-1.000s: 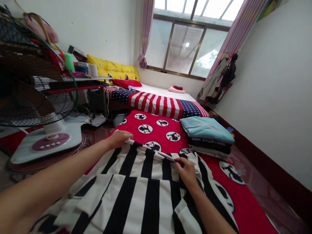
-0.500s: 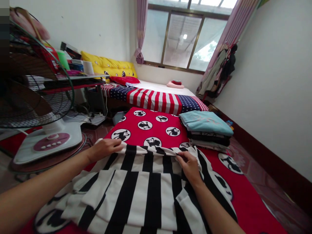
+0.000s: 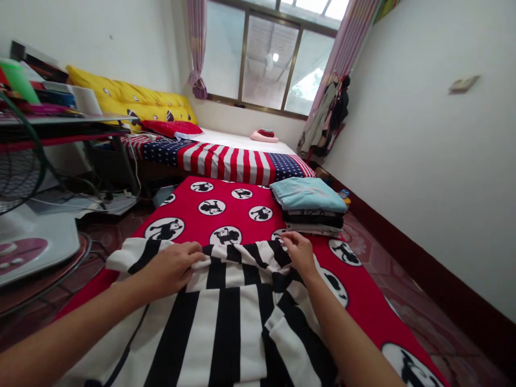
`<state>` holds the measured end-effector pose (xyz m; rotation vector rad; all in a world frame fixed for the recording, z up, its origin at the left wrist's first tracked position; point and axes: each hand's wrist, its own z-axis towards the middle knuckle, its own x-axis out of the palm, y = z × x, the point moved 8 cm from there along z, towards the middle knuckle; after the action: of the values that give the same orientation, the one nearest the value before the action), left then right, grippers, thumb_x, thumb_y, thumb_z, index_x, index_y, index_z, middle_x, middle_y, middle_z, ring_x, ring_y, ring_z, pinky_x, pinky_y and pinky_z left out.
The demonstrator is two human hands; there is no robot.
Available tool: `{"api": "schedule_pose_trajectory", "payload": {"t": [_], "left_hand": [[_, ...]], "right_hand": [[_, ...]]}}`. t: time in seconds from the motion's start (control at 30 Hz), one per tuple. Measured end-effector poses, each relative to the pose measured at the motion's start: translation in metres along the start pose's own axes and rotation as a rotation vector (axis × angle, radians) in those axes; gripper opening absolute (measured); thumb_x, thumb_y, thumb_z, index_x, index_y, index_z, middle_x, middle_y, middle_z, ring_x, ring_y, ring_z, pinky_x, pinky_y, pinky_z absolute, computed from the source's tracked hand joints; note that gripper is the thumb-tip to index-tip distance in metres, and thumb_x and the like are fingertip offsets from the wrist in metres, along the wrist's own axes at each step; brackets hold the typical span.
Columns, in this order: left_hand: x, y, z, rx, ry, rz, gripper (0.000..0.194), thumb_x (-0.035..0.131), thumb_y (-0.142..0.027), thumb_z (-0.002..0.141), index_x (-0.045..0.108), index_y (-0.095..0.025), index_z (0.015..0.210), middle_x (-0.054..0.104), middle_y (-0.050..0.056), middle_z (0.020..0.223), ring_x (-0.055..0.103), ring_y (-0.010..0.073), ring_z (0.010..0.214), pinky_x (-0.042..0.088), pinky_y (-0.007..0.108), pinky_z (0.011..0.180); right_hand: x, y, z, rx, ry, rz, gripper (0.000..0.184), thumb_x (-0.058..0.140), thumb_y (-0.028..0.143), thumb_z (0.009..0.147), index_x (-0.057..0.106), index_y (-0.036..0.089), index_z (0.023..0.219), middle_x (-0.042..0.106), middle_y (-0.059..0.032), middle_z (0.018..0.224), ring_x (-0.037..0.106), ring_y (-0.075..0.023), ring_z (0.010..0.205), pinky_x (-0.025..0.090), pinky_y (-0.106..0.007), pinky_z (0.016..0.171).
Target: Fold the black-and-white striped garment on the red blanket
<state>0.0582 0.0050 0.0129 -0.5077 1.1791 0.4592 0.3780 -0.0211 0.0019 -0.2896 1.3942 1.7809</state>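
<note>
Striped garment (image 3: 226, 328): black-and-white, lay folded over on itself across the near end of the red mat (image 3: 242, 215), which was printed with black cartoon figures in white circles; its upper fold ran across the mat's middle.

Fan (image 3: 20, 172): wire guard and white base, cut off by the frame, stood left of the mat.

Desk (image 3: 60, 122): stood beyond the fan, off the mat's far left corner, with books and a green bottle (image 3: 18, 80) on top.

Left hand (image 3: 171, 269): lay on the garment near the mat's left side, fingers curled closed over the upper fold and gathering the cloth.

Bed (image 3: 226, 164): lay beyond the mat, under a flag-patterned cover, with a yellow cushion (image 3: 133, 105) along its far left side.

Right hand (image 3: 298, 252): was at the garment's upper fold, right of the mat's centre, fingers partly curled and touching the cloth; whether they pinched it, I cannot tell.

Clothes stack (image 3: 308, 207): folded, sat on the mat's far right corner, a pale blue piece on top.
</note>
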Motion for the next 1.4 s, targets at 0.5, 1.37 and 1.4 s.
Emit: {"api": "schedule_pose_trajectory", "payload": {"t": [0.5, 1.37, 1.4], "left_hand": [[0.069, -0.052, 0.054, 0.012, -0.093, -0.052, 0.037, 0.046, 0.0, 0.08, 0.069, -0.021, 0.1, 0.065, 0.008, 0.095, 0.06, 0.024, 0.091, 0.048, 0.038, 0.081], [0.076, -0.052, 0.044, 0.025, 0.146, -0.211, 0.042, 0.041, 0.006, 0.07, 0.066, -0.022, 0.089, 0.064, 0.005, 0.088, 0.059, 0.0218, 0.088, 0.041, 0.032, 0.078], [0.076, -0.053, 0.044, 0.02, 0.14, -0.212, 0.039, 0.041, 0.004, 0.074, 0.066, -0.021, 0.088, 0.064, 0.005, 0.088, 0.059, 0.022, 0.088, 0.041, 0.033, 0.078]], "right_hand": [[-0.023, -0.061, 0.031, -0.085, 0.157, -0.228, 0.028, 0.06, 0.006, 0.074, 0.075, 0.023, 0.09, 0.069, -0.0047, 0.109, 0.061, -0.0219, 0.107, 0.044, -0.035, 0.096], [-0.045, -0.066, -0.047, 0.429, 0.402, -0.372, 0.055, 0.052, 0.065, 0.08, 0.063, 0.02, 0.051, 0.061, -0.0058, 0.051, 0.061, -0.0201, 0.056, 0.039, -0.028, 0.053], [-0.052, -0.067, -0.038, 0.437, 0.331, -0.435, 0.056, 0.047, 0.066, 0.083, 0.065, 0.02, 0.056, 0.065, -0.0078, 0.06, 0.064, -0.0226, 0.065, 0.041, -0.029, 0.058]]}}
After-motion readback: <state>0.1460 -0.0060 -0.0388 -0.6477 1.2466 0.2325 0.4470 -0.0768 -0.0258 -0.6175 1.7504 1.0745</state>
